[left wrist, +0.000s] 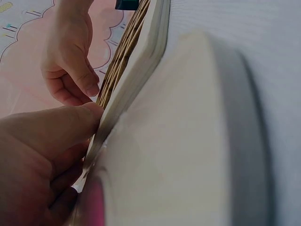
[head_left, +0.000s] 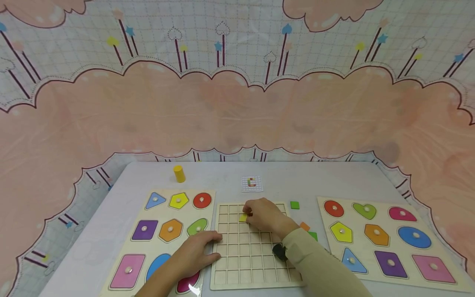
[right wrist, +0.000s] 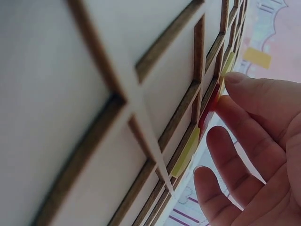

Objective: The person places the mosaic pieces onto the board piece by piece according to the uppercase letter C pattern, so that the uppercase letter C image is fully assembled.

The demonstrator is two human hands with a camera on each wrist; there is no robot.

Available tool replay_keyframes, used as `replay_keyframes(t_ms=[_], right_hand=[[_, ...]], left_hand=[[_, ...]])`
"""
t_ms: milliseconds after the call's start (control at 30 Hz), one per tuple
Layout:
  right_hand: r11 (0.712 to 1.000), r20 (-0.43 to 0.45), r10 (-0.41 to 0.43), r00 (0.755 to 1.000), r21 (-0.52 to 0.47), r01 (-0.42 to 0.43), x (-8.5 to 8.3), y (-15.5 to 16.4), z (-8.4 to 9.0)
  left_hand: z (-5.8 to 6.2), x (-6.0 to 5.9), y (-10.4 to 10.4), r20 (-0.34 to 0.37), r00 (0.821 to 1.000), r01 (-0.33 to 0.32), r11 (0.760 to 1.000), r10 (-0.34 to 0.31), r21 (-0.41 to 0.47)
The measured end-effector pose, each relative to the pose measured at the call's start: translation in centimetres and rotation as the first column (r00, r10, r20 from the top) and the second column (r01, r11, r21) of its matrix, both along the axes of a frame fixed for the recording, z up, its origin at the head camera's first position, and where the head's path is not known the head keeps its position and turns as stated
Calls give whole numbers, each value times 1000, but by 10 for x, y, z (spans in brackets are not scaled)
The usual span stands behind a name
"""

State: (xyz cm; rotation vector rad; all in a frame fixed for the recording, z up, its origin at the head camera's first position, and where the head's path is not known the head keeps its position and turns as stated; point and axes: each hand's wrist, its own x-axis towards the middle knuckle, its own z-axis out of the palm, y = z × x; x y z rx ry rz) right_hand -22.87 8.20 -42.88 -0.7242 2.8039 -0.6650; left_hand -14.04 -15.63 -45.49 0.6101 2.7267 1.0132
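Observation:
A wooden grid board lies in front of me. My right hand is over its upper part. Thumb and index finger close in on a small red tile at a cell; the thumb tip also reaches a yellow tile beside it. Another yellow tile sits on the red one's other side, hidden by the hand in the head view. My left hand rests at the board's left edge, thumb and index fingertips against the rim, as the left wrist view also shows.
Shape puzzle boards flank the grid, one left and one right. Behind it lies a pattern card; a yellow cylinder stands back left. Right of the grid are a green tile and an orange tile.

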Motion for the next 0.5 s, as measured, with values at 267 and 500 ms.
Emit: replay_keyframes(t_ms=[267,500], right_hand=[[1000,16,-8,1000,-23,8,1,4,1],[998,26,-43,999,-37,44,3,16,7]], left_hand=[[-1,0,0,4,1000,-2,1000,2,3],[-1,1,0,-15,1000,3,1000,-4,-9]])
